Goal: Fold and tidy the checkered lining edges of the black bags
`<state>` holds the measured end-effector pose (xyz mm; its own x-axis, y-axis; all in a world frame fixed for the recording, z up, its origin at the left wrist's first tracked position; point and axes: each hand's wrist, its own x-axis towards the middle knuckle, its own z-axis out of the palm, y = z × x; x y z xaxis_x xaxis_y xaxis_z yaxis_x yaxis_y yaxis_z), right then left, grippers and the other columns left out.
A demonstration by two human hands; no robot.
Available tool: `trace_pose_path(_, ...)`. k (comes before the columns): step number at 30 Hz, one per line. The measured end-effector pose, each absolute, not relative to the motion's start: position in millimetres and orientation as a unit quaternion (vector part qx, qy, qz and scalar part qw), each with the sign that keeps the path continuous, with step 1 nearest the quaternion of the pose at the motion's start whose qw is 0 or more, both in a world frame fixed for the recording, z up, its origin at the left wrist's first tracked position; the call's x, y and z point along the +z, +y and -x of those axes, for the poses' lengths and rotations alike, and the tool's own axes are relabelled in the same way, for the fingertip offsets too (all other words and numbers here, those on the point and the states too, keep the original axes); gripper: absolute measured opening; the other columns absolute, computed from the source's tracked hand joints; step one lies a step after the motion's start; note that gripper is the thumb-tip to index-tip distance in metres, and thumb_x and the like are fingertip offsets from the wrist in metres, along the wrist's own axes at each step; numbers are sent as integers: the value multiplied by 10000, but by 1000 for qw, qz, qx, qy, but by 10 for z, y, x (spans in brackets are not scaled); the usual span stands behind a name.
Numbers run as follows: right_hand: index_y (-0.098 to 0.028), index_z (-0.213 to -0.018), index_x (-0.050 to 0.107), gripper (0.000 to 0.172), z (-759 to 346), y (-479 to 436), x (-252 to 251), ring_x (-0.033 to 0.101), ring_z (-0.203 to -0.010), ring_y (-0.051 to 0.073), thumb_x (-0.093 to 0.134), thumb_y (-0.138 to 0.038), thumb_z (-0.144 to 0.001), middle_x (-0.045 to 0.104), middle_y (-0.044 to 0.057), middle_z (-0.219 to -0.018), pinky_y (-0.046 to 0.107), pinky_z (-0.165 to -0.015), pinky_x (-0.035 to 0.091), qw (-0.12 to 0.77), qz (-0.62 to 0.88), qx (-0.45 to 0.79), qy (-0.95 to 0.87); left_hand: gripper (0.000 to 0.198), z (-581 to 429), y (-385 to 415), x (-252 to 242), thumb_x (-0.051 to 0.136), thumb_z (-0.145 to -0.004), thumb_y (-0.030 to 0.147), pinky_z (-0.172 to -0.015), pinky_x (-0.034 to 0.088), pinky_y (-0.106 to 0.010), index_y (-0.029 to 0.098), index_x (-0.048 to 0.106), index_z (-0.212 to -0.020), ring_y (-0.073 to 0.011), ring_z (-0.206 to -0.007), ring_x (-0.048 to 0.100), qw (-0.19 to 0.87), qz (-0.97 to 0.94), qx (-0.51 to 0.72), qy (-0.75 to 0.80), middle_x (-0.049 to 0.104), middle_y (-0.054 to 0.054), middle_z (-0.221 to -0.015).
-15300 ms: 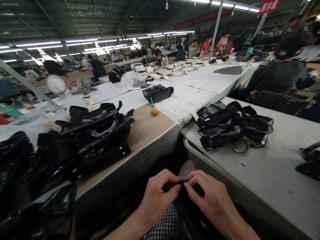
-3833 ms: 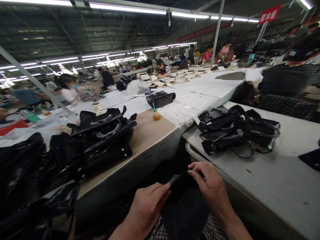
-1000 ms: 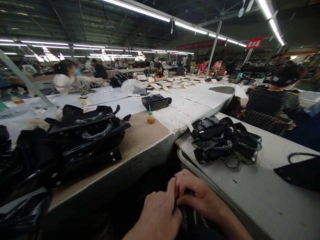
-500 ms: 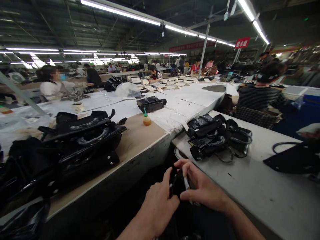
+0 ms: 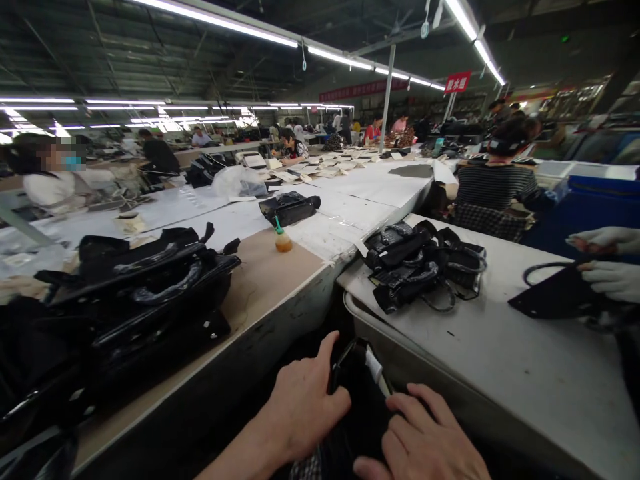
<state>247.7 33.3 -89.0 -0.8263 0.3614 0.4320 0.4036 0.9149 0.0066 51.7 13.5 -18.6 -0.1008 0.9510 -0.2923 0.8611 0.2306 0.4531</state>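
A black bag (image 5: 357, 400) with a small white tag (image 5: 374, 365) lies in my lap, low between two tables. My left hand (image 5: 303, 407) is closed on its left edge, thumb pointing up along the rim. My right hand (image 5: 425, 443) lies lower at the frame's bottom, fingers stretched out flat on the black material, gripping nothing. The lower part of the bag is hidden by both hands.
A heap of black handbags (image 5: 145, 293) covers the left table (image 5: 280, 280), with a small orange glue bottle (image 5: 283, 241) and another black bag (image 5: 289, 207) beyond. More black bags (image 5: 420, 263) lie on the white right table (image 5: 500, 353). A co-worker's gloved hands (image 5: 607, 267) hold a black piece (image 5: 560, 297).
My right hand let go of the bag's top edge and dropped lower, fingers flattening out. The bag's mouth and white tag now show. The view swung, bringing gloved hands into sight.
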Motion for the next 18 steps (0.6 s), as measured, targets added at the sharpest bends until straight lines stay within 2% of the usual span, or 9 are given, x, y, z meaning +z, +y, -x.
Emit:
trace_pose_path(4,-222,-662,565,193,-2549,288,-812,701,-803,256,652,-262,-830,694,35,-681,423,-801,517,257,279,-34,-925,749,-415,85,-104,475,-711,204,-908,444,-372,200,299,-1440,-256,-1038,595,247,-639,102,721,620,-86,-1138)
trace_pose_path(7,-208,-872,590,82,-2578,224,-784,701,-788,251,643,-254,-830,694,38,-717,384,-730,529,288,320,-5,-903,584,-412,54,-56,442,-658,91,-999,413,-310,211,436,-1229,-197,-1185,503,260,-668,160,678,500,-68,-1317)
trace_pose_path(10,-158,-1187,511,379,-2581,170,-821,699,-749,240,628,-256,-840,693,35,-733,351,-668,544,308,337,12,-890,494,-449,50,-58,383,-617,2,-995,421,-258,234,477,-1043,-152,-1189,509,263,-698,169,644,466,-27,-1375)
trace_pose_path(14,-155,-1242,460,436,-2564,144,-883,689,-728,225,602,-211,-834,673,38,-757,321,-646,568,315,344,31,-884,542,-466,72,-137,381,-656,-10,-1029,432,-296,243,505,-1119,-167,-1246,511,240,-707,99,658,425,-3,-1464)
trace_pose_path(18,-170,-1268,434,498,-2559,150,-902,690,-785,217,569,-165,-788,653,75,-895,301,-665,611,321,352,90,-875,494,-468,68,-212,403,-754,44,-1097,398,-393,193,540,-1204,-236,-1331,454,177,-735,43,653,381,-60,-1525)
